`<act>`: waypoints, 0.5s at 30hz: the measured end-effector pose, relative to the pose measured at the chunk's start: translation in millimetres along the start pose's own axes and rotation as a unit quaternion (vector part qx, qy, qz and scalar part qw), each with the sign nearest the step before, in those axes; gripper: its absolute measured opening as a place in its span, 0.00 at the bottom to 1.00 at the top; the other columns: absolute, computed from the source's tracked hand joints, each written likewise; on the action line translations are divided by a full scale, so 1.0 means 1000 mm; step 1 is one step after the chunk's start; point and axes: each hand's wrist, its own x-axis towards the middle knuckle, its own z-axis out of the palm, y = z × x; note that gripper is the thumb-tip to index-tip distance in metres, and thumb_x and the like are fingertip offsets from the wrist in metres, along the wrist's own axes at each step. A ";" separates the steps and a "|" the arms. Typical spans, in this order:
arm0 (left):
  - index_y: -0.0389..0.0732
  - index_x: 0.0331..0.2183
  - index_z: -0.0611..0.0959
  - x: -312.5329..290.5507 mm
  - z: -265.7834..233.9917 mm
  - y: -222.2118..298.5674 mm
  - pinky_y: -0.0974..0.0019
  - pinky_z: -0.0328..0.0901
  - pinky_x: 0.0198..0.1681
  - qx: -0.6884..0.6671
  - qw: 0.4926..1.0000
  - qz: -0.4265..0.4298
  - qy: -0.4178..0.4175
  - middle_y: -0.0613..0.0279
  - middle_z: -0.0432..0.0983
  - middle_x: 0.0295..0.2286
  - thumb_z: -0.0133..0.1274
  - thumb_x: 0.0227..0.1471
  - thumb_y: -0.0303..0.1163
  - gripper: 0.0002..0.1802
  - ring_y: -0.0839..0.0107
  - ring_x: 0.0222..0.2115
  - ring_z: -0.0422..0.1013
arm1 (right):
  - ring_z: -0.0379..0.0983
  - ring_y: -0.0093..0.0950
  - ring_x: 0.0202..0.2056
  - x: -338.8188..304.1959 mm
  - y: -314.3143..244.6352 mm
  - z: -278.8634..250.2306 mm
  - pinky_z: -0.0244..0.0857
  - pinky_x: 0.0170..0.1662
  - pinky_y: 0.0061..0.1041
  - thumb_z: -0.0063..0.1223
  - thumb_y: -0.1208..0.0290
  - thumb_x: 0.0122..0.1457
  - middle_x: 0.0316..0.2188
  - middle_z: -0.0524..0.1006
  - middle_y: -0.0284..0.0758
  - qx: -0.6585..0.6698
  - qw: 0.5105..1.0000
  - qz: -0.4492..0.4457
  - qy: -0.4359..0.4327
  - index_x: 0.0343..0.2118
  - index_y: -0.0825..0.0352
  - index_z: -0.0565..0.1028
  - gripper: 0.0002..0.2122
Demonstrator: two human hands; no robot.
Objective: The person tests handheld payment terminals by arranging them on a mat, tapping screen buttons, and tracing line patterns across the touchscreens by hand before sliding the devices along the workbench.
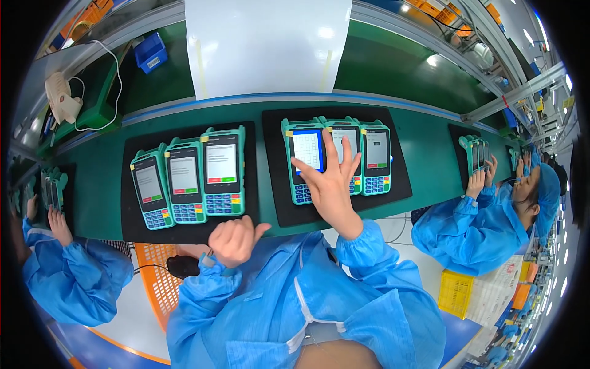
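Note:
Two groups of three green-cased card payment terminals lie face up on black mats. My right hand is spread over the right group, fingers apart. Its thumb reaches over the blue-and-white grid screen of the left terminal, and its other fingers cover part of the middle terminal. Whether the fingertips touch is unclear. Beside them lies the right terminal, uncovered. My left hand is curled at the table's near edge, thumb out, nothing seen in it. Nearest to it is a lit terminal, next to two more terminals.
Both black mats rest on a green table. A white sheet hangs behind. A blue bin and a white corded device stand back left. Co-workers in blue sit at left and right. An orange crate is below.

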 end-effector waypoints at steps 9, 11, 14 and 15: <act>0.33 0.28 0.81 0.000 -0.006 -0.011 0.65 0.65 0.27 -0.124 0.989 0.055 -0.050 0.59 0.73 0.23 0.67 0.36 0.45 0.24 0.65 0.24 0.70 | 0.34 0.54 0.65 0.041 0.021 0.004 0.26 0.59 0.67 0.52 0.72 0.57 0.64 0.50 0.42 -0.028 0.998 -0.006 0.058 0.41 0.46 0.81 0.13; 0.36 0.29 0.82 -0.014 -0.017 -0.030 0.63 0.67 0.28 -0.088 0.996 0.005 -0.026 0.60 0.76 0.27 0.67 0.35 0.42 0.22 0.63 0.26 0.73 | 0.34 0.54 0.65 0.034 0.024 0.004 0.26 0.59 0.66 0.53 0.72 0.57 0.64 0.51 0.42 -0.025 0.998 -0.002 0.056 0.41 0.47 0.81 0.12; 0.34 0.32 0.80 -0.018 -0.042 -0.077 0.57 0.66 0.36 0.017 0.990 -0.139 0.015 0.53 0.75 0.29 0.61 0.40 0.25 0.13 0.56 0.32 0.71 | 0.34 0.55 0.65 0.017 0.019 -0.004 0.25 0.59 0.65 0.53 0.74 0.56 0.64 0.51 0.42 -0.018 0.999 0.015 0.040 0.41 0.49 0.81 0.12; 0.33 0.33 0.80 -0.026 -0.048 -0.093 0.57 0.66 0.39 0.065 0.976 -0.202 0.053 0.51 0.74 0.33 0.59 0.42 0.22 0.11 0.55 0.36 0.70 | 0.34 0.55 0.65 0.009 0.015 -0.008 0.24 0.59 0.66 0.54 0.74 0.56 0.63 0.51 0.43 -0.013 1.000 0.016 0.022 0.40 0.48 0.81 0.13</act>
